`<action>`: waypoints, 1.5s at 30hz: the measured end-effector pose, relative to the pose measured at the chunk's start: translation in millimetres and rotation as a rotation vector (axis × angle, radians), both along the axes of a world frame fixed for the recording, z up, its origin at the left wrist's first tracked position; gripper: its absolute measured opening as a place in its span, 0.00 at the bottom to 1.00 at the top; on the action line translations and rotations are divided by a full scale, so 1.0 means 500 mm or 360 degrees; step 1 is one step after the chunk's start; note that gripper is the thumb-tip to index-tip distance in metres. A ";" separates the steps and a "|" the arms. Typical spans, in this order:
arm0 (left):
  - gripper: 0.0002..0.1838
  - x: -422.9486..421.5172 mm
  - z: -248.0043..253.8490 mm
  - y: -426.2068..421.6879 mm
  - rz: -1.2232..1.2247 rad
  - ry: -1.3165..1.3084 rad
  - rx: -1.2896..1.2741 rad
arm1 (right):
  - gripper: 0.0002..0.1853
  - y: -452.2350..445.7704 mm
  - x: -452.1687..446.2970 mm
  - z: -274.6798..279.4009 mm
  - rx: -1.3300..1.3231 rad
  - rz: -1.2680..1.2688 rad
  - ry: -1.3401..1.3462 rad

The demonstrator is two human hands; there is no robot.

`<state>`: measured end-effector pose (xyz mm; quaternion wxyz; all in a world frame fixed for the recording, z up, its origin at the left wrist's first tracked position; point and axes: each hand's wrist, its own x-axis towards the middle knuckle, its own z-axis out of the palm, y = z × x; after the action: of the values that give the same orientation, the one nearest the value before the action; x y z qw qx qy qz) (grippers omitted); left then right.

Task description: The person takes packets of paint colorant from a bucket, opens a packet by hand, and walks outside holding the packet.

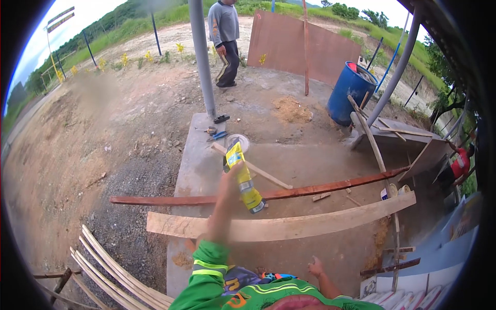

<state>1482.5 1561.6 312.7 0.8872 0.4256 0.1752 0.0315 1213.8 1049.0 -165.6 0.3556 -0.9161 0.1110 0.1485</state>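
My left hand (234, 173), at the end of a green sleeve, is closed around a long yellow packet (248, 188) with grey and dark bands; its exact kind is unclear. It is held above a reddish-brown timber (289, 193) and a thin wooden strip (266, 174). My left forearm crosses over a wide pale plank (310, 223) lying nearer to me. Low on the right, my right hand (315, 266) is apart from the plank, its fingers partly spread and nothing visible in them.
Pliers (217, 136) and other tools lie on the concrete ledge (194, 155). A grey post (202, 62) rises there. A blue drum (351, 95) stands at back right. Pale wood strips (111, 271) lie at lower left. One person (225, 39) stands ahead; another (461, 163) is far right.
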 end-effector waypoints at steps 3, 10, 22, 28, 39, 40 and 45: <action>0.18 0.007 -0.012 0.004 -0.0014 -0.0042 0.0031 | 0.37 -0.007 -0.017 0.007 -0.0022 -0.0017 0.0037; 0.16 0.000 -0.001 -0.004 -0.0083 -0.0107 0.0013 | 0.37 -0.038 -0.067 0.024 0.0086 -0.0117 0.0206; 0.16 0.030 -0.051 -0.009 -0.0103 -0.0079 -0.0302 | 0.44 -0.013 -0.043 0.041 0.0013 -0.0117 -0.0212; 0.22 0.020 -0.038 -0.038 -0.0217 -0.0255 -0.0265 | 0.45 -0.003 -0.066 0.089 -0.0141 -0.0248 -0.0064; 0.17 -0.001 -0.020 -0.050 -0.0138 -0.0245 -0.0001 | 0.44 0.018 -0.113 0.242 0.0235 -0.0615 0.0544; 0.16 0.001 -0.027 -0.044 -0.0140 -0.0245 -0.0026 | 0.44 0.013 -0.111 0.234 0.0114 -0.0534 0.0478; 0.19 -0.002 -0.022 -0.050 -0.0124 -0.0204 0.0035 | 0.44 0.032 -0.122 0.183 -0.0482 -0.0184 -0.0270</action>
<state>1481.4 1536.6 301.8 0.8924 0.4390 0.1010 0.0260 1153.0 1064.9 -74.4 0.2297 -0.9605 0.1540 0.0315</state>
